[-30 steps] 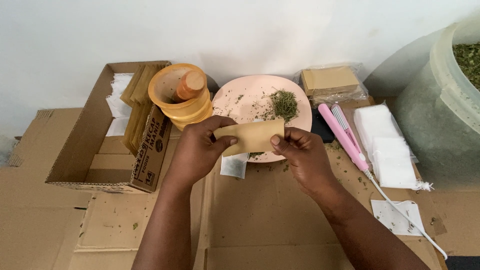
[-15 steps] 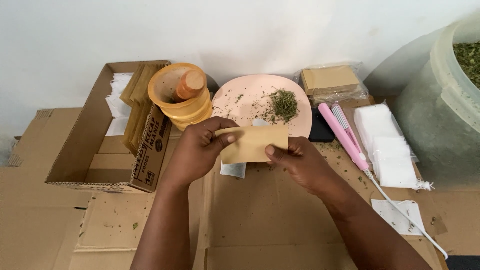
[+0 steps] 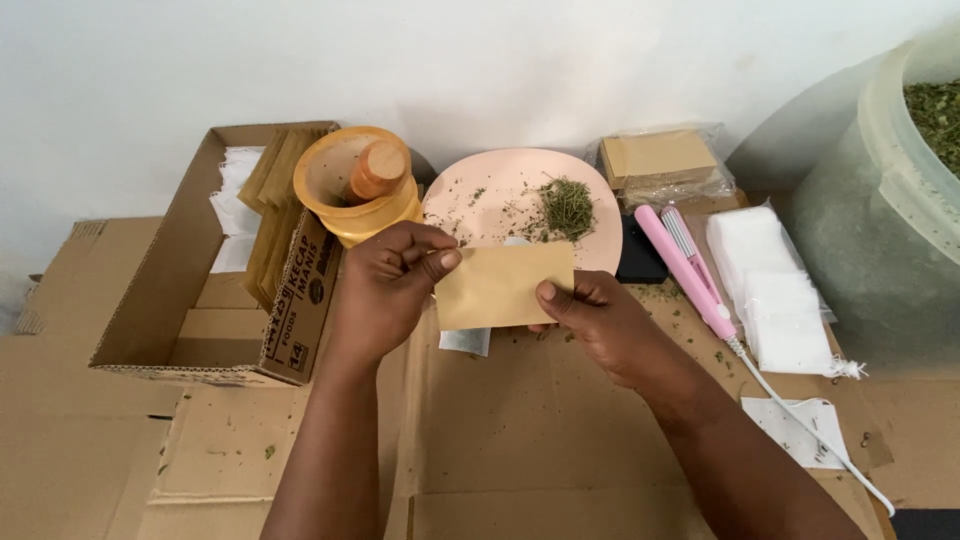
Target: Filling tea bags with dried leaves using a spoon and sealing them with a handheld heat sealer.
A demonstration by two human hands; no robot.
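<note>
I have both hands on a small tan paper envelope [image 3: 503, 286], held flat just above the cardboard-covered bench [image 3: 520, 430]. My left hand [image 3: 385, 285] pinches its left edge, fingers curled and thumb closed down on the paper. My right hand [image 3: 600, 320] grips the lower right corner, thumb on top and fingers underneath.

Just behind the envelope sits a pink plate [image 3: 500, 195] with a small heap of dried green herbs [image 3: 568, 205] and loose crumbs around it. To the plate's left a yellow mortar [image 3: 350, 195] holds a wooden pestle [image 3: 378, 170], and it leans against an open cardboard box [image 3: 190, 290] with more tan envelopes standing inside.

To the right lie a pink sealer [image 3: 690, 270] with a white cord, a stack of white sachets [image 3: 770, 290] and a clear bag of tan envelopes [image 3: 660, 160]. A large translucent tub [image 3: 880, 230] of green leaves stands at the far right.
</note>
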